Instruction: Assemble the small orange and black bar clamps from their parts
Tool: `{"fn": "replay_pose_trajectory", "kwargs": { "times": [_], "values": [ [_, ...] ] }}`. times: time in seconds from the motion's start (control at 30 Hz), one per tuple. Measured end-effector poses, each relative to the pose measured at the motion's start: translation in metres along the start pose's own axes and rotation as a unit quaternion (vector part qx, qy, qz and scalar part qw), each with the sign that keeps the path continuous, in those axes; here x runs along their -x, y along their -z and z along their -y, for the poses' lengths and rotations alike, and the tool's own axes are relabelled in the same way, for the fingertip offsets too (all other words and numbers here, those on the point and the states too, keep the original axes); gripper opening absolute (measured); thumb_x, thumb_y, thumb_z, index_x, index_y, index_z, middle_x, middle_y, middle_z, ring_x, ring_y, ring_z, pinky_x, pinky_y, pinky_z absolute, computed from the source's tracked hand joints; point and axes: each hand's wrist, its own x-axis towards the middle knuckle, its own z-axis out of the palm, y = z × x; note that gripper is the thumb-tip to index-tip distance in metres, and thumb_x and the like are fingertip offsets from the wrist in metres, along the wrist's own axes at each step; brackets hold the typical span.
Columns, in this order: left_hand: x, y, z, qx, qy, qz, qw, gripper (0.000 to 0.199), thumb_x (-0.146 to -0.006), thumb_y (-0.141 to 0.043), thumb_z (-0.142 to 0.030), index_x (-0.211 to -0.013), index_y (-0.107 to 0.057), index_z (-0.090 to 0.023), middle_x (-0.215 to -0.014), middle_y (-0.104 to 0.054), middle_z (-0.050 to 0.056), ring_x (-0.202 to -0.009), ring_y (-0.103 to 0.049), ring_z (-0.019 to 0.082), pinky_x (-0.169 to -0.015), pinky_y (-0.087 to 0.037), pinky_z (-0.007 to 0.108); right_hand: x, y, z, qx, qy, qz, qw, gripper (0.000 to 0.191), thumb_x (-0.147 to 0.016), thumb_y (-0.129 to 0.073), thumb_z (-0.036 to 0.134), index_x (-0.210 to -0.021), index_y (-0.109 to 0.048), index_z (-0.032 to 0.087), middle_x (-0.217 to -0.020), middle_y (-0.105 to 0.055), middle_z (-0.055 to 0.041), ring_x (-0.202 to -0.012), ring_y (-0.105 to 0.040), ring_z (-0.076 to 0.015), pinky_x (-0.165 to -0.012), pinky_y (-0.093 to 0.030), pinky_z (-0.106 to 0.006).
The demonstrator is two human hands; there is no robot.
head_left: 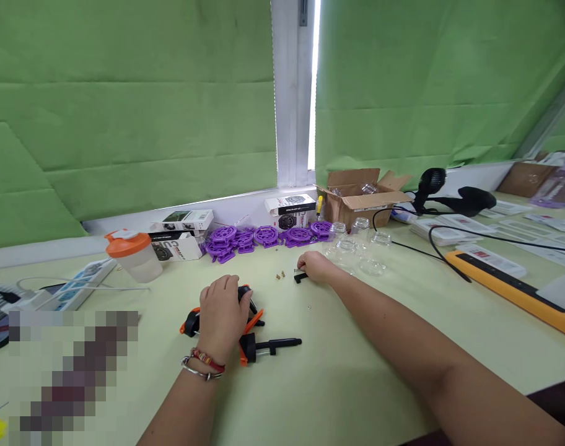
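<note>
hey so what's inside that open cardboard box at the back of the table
A few clear, see-through pieces show near the top of the cardboard box. Its front wall and folded-out flap hide whatever lies lower, so I can't tell what else is in there.

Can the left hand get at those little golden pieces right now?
Probably yes: the left hand is on the black and orange parts, but bare tabletop lies between these and the golden pieces.

My left fingers (223, 310) cover black-and-orange parts (249, 348) on the counter (357, 384); my right fingers (313, 265) reach beside a small black piece (300, 278), near glass jars (346, 253).
</note>
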Motion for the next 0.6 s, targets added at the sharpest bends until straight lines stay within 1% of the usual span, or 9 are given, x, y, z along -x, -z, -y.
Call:
{"fn": "replay_pose_trajectory", "kwargs": {
  "times": [0.07, 0.13, 0.2, 0.23, 0.3, 0.37, 0.43, 0.6],
  "values": [
    [0.000, 0.000, 0.000, 0.000, 0.000, 0.000, 1.000, 0.027, -0.084, -0.041, -0.033, -0.101, -0.054, -0.015, -0.103, -0.060, 0.011, -0.099, -0.054, 0.026, -0.085, -0.038, 0.040, 0.002, 0.004, 0.003, 0.004, 0.001, 0.001, 1.000, 0.013, -0.071, -0.059, 0.012, -0.077, -0.070, 0.016, -0.080, -0.067, -0.0076, -0.075, -0.056, -0.0163, -0.062, -0.036, -0.022],
    [0.000, 0.000, 0.000, -0.001, -0.001, -0.001, 1.000, 0.028, -0.084, -0.041, -0.033, -0.102, -0.054, -0.015, -0.103, -0.061, 0.011, -0.098, -0.054, 0.026, -0.085, -0.038, 0.041, 0.006, 0.008, 0.011, 0.003, 0.015, -0.003, 1.000, 0.014, -0.073, -0.058, 0.014, -0.079, -0.071, 0.017, -0.085, -0.068, -0.0076, -0.078, -0.056, -0.0168, -0.065, -0.037, -0.023],
    [0.000, -0.001, 0.000, -0.003, -0.004, -0.004, 1.000, 0.028, -0.083, -0.042, -0.032, -0.102, -0.053, -0.015, -0.103, -0.060, 0.011, -0.098, -0.054, 0.026, -0.085, -0.038, 0.041, 0.012, 0.010, 0.022, -0.005, 0.052, -0.009, 0.999, 0.016, -0.076, -0.056, 0.019, -0.081, -0.071, 0.021, -0.092, -0.068, -0.0051, -0.084, -0.056, -0.0167, -0.070, -0.037, -0.023],
    [0.000, -0.001, 0.001, -0.003, -0.006, -0.006, 1.000, 0.028, -0.083, -0.042, -0.032, -0.102, -0.054, -0.015, -0.103, -0.060, 0.011, -0.099, -0.053, 0.026, -0.085, -0.038, 0.041, 0.015, 0.010, 0.028, -0.011, 0.091, -0.010, 0.996, 0.016, -0.076, -0.056, 0.022, -0.082, -0.071, 0.023, -0.093, -0.068, -0.0040, -0.085, -0.056, -0.0169, -0.072, -0.037, -0.024],
    [0.000, -0.002, 0.002, -0.002, -0.009, -0.010, 1.000, 0.028, -0.083, -0.043, -0.032, -0.103, -0.053, -0.015, -0.104, -0.060, 0.011, -0.100, -0.053, 0.026, -0.086, -0.038, 0.041, 0.021, 0.007, 0.038, 0.008, 0.125, -0.007, 0.992, 0.012, -0.070, -0.064, 0.024, -0.079, -0.072, 0.024, -0.090, -0.069, -0.0030, -0.086, -0.055, -0.0190, -0.076, -0.035, -0.027],
    [0.000, -0.003, 0.002, -0.002, -0.009, -0.011, 1.000, 0.028, -0.083, -0.043, -0.032, -0.103, -0.054, -0.015, -0.104, -0.060, 0.011, -0.099, -0.053, 0.026, -0.086, -0.038, 0.041, 0.026, 0.001, 0.044, 0.045, 0.133, -0.009, 0.990, 0.009, -0.067, -0.067, 0.021, -0.073, -0.072, 0.025, -0.084, -0.069, -0.0035, -0.086, -0.055, -0.0207, -0.078, -0.032, -0.030],
    [0.000, -0.004, 0.002, -0.003, -0.008, -0.013, 1.000, 0.028, -0.083, -0.043, -0.031, -0.103, -0.054, -0.015, -0.103, -0.060, 0.011, -0.099, -0.054, 0.025, -0.085, -0.038, 0.041, 0.030, -0.003, 0.047, 0.064, 0.136, -0.015, 0.988, 0.009, -0.069, -0.065, 0.019, -0.070, -0.072, 0.025, -0.080, -0.069, -0.0039, -0.086, -0.054, -0.0205, -0.078, -0.030, -0.031],
    [0.000, -0.003, 0.002, -0.004, -0.010, -0.014, 1.000, 0.029, -0.083, -0.043, -0.032, -0.104, -0.054, -0.015, -0.103, -0.060, 0.011, -0.098, -0.054, 0.026, -0.085, -0.039, 0.041, 0.033, -0.006, 0.045, 0.047, 0.146, -0.021, 0.988, 0.011, -0.072, -0.062, 0.019, -0.069, -0.072, 0.023, -0.080, -0.070, -0.0025, -0.083, -0.054, -0.0185, -0.078, -0.027, -0.031]
  ]
}}
